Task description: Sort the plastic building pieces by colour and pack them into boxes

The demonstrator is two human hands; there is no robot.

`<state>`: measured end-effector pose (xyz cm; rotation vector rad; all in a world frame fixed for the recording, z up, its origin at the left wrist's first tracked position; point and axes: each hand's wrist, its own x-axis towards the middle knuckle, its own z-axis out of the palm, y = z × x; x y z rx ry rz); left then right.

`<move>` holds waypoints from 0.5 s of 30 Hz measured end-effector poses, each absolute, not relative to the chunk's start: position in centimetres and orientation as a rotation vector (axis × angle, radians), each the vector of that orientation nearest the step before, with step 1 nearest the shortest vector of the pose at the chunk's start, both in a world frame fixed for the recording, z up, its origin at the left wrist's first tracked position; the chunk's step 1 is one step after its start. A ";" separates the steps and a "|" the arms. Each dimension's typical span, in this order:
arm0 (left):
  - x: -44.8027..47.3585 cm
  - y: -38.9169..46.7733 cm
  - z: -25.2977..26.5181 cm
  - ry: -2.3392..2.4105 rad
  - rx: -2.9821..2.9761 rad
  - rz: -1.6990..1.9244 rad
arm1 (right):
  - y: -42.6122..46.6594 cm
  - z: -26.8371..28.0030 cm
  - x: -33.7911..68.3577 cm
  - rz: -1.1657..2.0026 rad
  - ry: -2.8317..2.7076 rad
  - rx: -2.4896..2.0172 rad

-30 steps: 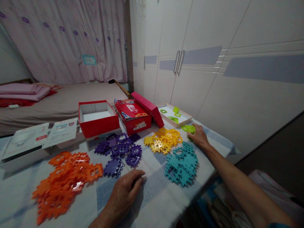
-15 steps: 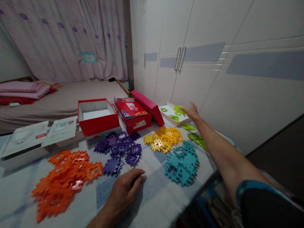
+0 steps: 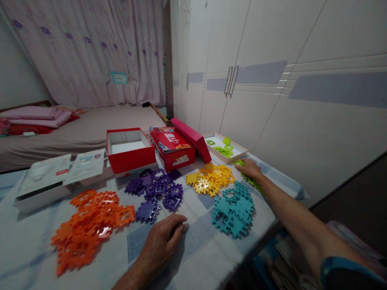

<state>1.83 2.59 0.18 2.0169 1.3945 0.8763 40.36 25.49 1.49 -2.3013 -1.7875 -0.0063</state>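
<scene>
My right hand [image 3: 251, 168] reaches to the far right of the table, its fingers closed down on a lime-green interlocking plastic piece [image 3: 240, 162]. More green pieces [image 3: 253, 182] lie partly hidden beneath that hand and forearm. Just behind is a shallow tray [image 3: 225, 160] with several green pieces [image 3: 224, 151] on its white bottom. My left hand [image 3: 165, 240] rests on the cloth near the front, fingers curled together and holding nothing. Closest to it are purple pieces [image 3: 148, 211], with teal pieces [image 3: 234, 211] off to its right.
Orange pieces [image 3: 87, 225] are heaped at the left, yellow ones [image 3: 211, 179] mid-right. Along the back stand an open red box [image 3: 131, 161], a printed red box [image 3: 178, 157], a leaning red lid [image 3: 193, 139] and white boxes [image 3: 45, 197]. A wardrobe [image 3: 266, 121] borders the right.
My right hand has drawn back from above the tray, down onto the green pieces on the table. Green pieces now lie in the tray where it was. The left hand stays put.
</scene>
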 end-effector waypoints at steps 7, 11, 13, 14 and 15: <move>2.0 2.5 0.4 1.382 2.016 0.912 | 25.2 2.6 40.5 -0.086 -1.843 -2.258; 1.9 2.5 0.4 1.376 2.017 0.913 | 25.0 3.0 41.4 -0.059 -1.685 -2.245; 1.9 2.5 0.2 1.376 2.015 0.904 | 25.1 3.2 42.2 -0.011 -1.571 -2.228; 1.9 2.5 0.2 1.376 2.015 0.896 | 25.3 3.4 42.6 0.023 -1.509 -2.212; 1.9 2.5 0.1 1.376 2.015 0.887 | 25.5 3.6 42.9 0.066 -1.449 -2.187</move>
